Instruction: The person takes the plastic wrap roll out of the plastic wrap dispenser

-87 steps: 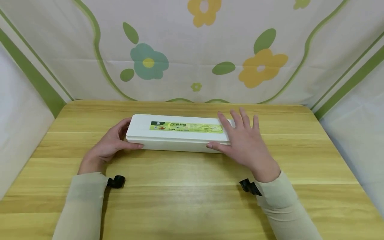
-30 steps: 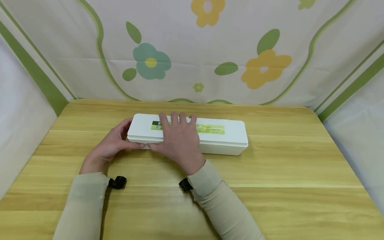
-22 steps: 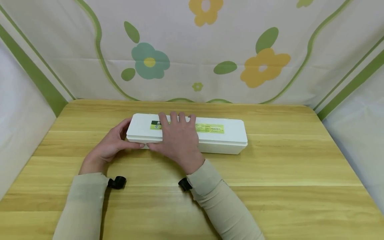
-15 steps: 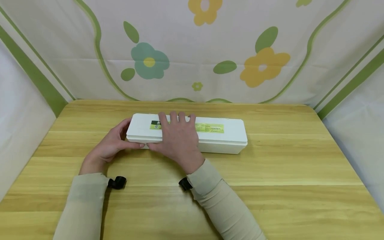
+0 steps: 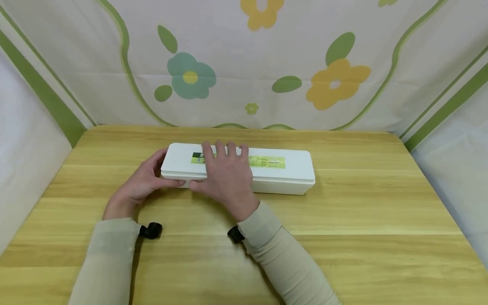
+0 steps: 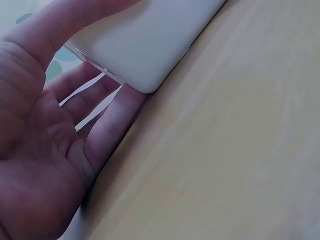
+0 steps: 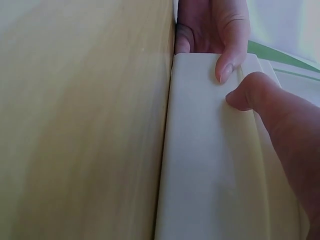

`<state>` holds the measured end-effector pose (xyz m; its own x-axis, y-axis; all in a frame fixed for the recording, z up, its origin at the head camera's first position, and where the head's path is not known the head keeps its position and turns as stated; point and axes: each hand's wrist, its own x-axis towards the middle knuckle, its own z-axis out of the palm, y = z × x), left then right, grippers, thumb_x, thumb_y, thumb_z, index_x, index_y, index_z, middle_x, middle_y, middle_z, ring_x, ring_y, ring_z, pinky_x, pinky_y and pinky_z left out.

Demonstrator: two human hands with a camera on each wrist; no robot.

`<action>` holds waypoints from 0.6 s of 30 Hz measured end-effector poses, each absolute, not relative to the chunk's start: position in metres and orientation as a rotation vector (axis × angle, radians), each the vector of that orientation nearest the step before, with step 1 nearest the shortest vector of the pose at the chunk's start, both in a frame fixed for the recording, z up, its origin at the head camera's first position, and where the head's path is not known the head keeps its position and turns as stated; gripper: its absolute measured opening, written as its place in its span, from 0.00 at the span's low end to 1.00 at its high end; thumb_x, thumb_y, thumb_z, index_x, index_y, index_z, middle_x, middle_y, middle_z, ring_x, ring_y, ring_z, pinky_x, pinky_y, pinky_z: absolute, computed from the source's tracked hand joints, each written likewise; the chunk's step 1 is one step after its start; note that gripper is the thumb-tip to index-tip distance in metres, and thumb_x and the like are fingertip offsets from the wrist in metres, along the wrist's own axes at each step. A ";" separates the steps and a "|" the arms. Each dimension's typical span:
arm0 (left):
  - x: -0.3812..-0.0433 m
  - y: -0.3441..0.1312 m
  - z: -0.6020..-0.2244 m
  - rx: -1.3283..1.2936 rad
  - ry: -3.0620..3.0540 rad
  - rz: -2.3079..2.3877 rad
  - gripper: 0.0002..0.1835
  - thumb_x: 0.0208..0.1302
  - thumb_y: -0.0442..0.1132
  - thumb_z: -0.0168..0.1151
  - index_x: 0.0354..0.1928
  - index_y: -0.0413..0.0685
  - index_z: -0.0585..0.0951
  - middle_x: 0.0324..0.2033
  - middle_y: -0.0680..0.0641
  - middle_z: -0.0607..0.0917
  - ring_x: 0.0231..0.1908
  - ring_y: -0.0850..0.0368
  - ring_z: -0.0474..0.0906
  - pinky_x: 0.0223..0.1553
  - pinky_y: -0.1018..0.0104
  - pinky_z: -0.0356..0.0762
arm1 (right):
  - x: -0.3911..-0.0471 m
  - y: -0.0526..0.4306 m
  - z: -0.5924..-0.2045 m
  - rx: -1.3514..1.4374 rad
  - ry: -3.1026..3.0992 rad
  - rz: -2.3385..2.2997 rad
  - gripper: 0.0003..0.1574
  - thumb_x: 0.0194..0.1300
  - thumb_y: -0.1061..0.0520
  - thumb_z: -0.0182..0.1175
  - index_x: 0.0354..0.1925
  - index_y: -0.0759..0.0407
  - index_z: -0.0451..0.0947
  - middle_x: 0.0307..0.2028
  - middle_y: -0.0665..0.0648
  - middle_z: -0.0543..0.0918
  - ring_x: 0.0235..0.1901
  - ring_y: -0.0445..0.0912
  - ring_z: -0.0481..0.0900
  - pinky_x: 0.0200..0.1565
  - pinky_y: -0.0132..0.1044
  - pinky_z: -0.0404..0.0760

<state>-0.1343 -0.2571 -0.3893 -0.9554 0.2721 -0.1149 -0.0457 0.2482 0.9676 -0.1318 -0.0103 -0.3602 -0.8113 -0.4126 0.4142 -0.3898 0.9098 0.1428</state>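
A long white cling film box [image 5: 282, 174] with a green printed label [image 5: 271, 162] rests lengthwise on the table, its lid down. At its left end my left hand [image 5: 142, 180] grips it, thumb on the front wall and fingers round the end. The left wrist view shows those fingers [image 6: 115, 122] low against the box's end, beside the tabletop. My right hand [image 5: 230, 176] straddles the lid left of the middle, fingertips over the back edge, covering part of the label. Its thumb [image 7: 270, 100] presses the front near the lid seam, close to my left thumb [image 7: 230, 65].
The wooden table [image 5: 362, 203] extends around the box. Behind it hangs a pale curtain [image 5: 236, 55] with printed flowers, and more fabric closes off both sides. A small black wrist camera [image 5: 152, 230] juts from the left sleeve, another [image 5: 235, 234] from the right.
From the box's right end, my right hand has come left across the lid to beside my left hand. Lately its thumb has shifted slightly right. Box and left hand stay in place.
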 end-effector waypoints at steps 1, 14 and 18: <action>-0.134 -0.256 -0.390 0.212 2.264 1.771 0.51 0.61 0.27 0.79 0.82 0.53 0.62 0.68 0.56 0.74 0.61 0.55 0.74 0.56 0.72 0.79 | -0.132 -0.010 -0.361 0.582 -2.612 -0.066 0.57 0.50 0.14 0.61 0.65 0.47 0.75 0.53 0.54 0.87 0.54 0.55 0.86 0.58 0.58 0.79; -0.135 -0.255 -0.392 0.203 2.290 1.769 0.52 0.59 0.27 0.80 0.82 0.54 0.63 0.68 0.57 0.74 0.62 0.55 0.72 0.56 0.72 0.77 | -0.132 -0.011 -0.360 0.581 -2.696 -0.107 0.60 0.53 0.12 0.58 0.69 0.48 0.71 0.56 0.54 0.86 0.57 0.55 0.85 0.61 0.59 0.77; -0.134 -0.255 -0.391 0.200 2.287 1.767 0.52 0.59 0.27 0.80 0.82 0.54 0.63 0.68 0.57 0.74 0.62 0.55 0.72 0.56 0.73 0.78 | -0.131 -0.010 -0.360 0.586 -2.710 -0.098 0.60 0.53 0.12 0.58 0.69 0.48 0.71 0.56 0.54 0.85 0.58 0.55 0.84 0.62 0.59 0.76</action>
<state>-0.1342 -0.2549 -0.3913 -0.9609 0.2548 -0.1084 -0.0405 0.2579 0.9653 -0.1314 -0.0102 -0.3596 -0.8473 -0.4115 0.3358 -0.3861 0.9114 0.1425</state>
